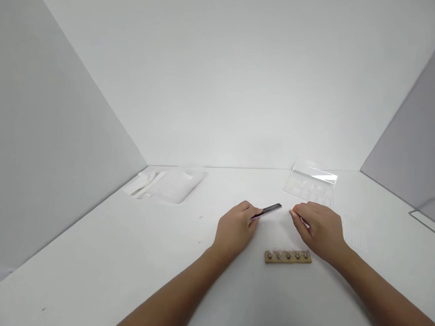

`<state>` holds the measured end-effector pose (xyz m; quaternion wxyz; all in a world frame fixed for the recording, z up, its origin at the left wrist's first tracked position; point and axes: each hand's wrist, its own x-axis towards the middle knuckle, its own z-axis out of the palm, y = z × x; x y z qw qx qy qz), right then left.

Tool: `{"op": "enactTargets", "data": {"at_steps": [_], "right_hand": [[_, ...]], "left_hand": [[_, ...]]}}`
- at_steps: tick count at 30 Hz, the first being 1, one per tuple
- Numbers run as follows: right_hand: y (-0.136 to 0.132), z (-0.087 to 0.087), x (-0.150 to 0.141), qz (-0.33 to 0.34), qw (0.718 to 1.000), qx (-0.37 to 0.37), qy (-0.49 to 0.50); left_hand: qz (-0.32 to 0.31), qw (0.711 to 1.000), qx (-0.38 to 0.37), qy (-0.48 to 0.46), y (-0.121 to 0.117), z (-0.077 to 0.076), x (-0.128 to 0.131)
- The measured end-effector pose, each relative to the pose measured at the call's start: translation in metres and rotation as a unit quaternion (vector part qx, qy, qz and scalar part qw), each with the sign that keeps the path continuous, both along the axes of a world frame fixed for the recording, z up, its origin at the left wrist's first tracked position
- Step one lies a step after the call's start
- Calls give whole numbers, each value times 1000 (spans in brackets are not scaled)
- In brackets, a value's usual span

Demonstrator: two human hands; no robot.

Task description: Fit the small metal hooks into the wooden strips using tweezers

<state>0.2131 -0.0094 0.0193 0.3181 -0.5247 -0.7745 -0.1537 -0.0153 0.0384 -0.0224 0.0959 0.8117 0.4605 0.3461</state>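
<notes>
glossy plastic packet (310, 184), wood-look strip (283, 262), shiny metallic studs (288, 256), smooth dark bar (272, 208)

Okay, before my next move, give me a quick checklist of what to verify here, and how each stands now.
1. Left hand grips the dark bar: ok.
2. Right hand pinches the small orange piece: ok.
3. Bar and orange piece touching: not ok, a gap shows.
4. Brown strip flat on the table: ok.
5. One hand free: not ok, both are occupied.
6. Strip's metal fittings all firmly seated: cannot tell, too small.
</notes>
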Motion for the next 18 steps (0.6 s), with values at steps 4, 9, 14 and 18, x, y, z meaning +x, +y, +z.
{"op": "enactTargets", "data": {"at_steps": [4,9,14,18], "right_hand": [[-5,-3,-7,19,999,19,-35],[-7,-2,-10,14,997,54,-50],[-10,-3,-13,-8,991,111,-77],[-14,-1,-16,12,987,127,-96]], "left_hand": [[1,1000,1,10,0,2,-1],[-55,988,-44,-139,-10,13,6],[-89,939,-183,-279,-24,26,18],[-103,902,-285,-307,-31,29,23]]}}
